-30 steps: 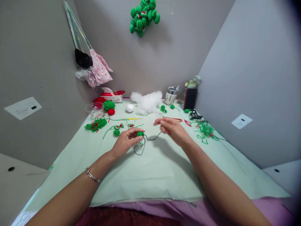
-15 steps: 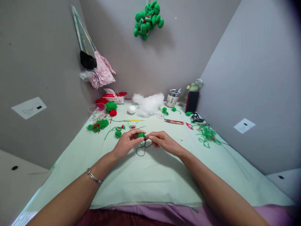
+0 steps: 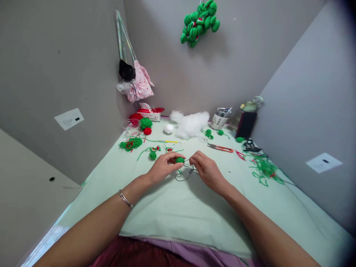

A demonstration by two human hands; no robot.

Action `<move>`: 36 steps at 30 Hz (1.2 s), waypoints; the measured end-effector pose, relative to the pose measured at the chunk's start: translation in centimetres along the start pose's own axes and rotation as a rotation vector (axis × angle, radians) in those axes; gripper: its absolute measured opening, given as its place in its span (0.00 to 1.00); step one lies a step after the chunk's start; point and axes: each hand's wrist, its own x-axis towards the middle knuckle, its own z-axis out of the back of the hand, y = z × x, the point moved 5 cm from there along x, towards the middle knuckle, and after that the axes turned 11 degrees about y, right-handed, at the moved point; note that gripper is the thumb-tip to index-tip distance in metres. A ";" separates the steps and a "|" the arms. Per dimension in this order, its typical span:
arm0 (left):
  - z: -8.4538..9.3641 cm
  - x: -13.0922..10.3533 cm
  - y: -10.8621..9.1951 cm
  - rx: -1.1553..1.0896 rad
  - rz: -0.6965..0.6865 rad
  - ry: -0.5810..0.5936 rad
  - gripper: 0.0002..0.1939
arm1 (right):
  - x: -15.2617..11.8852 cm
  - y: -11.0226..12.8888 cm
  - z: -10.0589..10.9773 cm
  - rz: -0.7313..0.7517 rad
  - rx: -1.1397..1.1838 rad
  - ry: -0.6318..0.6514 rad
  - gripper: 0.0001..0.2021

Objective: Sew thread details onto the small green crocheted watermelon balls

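My left hand holds a small green crocheted piece between thumb and fingers, above the middle of the table. Dark thread hangs in loops below the piece and runs across to the right. My right hand is pinched on the dark thread, a short gap to the right of the green piece. Whether a needle is between its fingertips is too small to tell. A bit of green yarn dangles under the piece.
Orange-handled snips, a yellow crochet hook and white stuffing lie beyond my hands. Yarn scraps are at right, more yarn at left. A can of pens and a phone stand at the back.
My right hand has drawn away from the green piece, stretching thread between them. My left hand still holds the piece. The whole view has shifted, so things appear further right.
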 end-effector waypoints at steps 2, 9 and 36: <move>0.0 0.0 0.0 0.021 0.002 0.009 0.14 | 0.2 -0.5 1.1 -0.064 0.176 -0.071 0.14; 0.0 0.0 -0.6 0.001 0.009 0.052 0.15 | -1.6 -3.0 10.2 -0.093 0.973 -0.397 0.11; -0.9 0.1 -0.3 -0.195 0.011 0.220 0.14 | -0.4 -0.5 2.4 -0.149 0.285 0.111 0.14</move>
